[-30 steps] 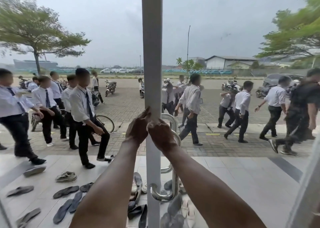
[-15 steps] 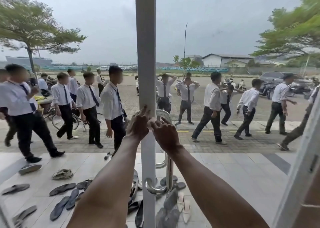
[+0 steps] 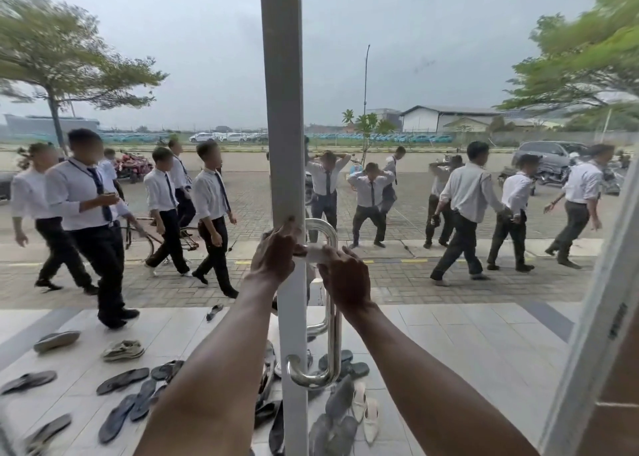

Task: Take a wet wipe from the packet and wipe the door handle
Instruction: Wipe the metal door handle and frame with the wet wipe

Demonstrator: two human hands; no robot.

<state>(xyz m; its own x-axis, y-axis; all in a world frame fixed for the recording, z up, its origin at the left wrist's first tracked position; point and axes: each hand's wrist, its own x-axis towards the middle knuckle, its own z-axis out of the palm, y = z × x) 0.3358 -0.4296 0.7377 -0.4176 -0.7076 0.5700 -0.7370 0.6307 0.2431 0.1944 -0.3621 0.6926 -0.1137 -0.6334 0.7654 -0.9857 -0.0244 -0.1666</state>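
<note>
1. At the centre of the frame, the left hand (image 3: 273, 260) and right hand (image 3: 345, 279) are raised close together, seen from the back. Each has its fingers curled onto one end of the wet wipe (image 3: 315, 254).
2. The wet wipe is a small, crumpled white band held between them, just right of the door frame (image 3: 283, 109) and at the upper bend of the door handle (image 3: 334, 334). I cannot tell whether it wraps the bar or only lies against it.
3. The door handle is a polished steel D-shaped pull running down to the lower centre. It looks round, glossy and likely slippery.
4. Likely risks:
   - The thin, damp sheet could tear or slip from one hand if pulled taut.
   - Bunched up, it might clean only the top bend and miss the long bar below.
   - A hard press could swing the door.
5. Beyond the glass, sandals (image 3: 122, 381) lie at lower left, and people (image 3: 211, 199) walk across the middle.
</note>
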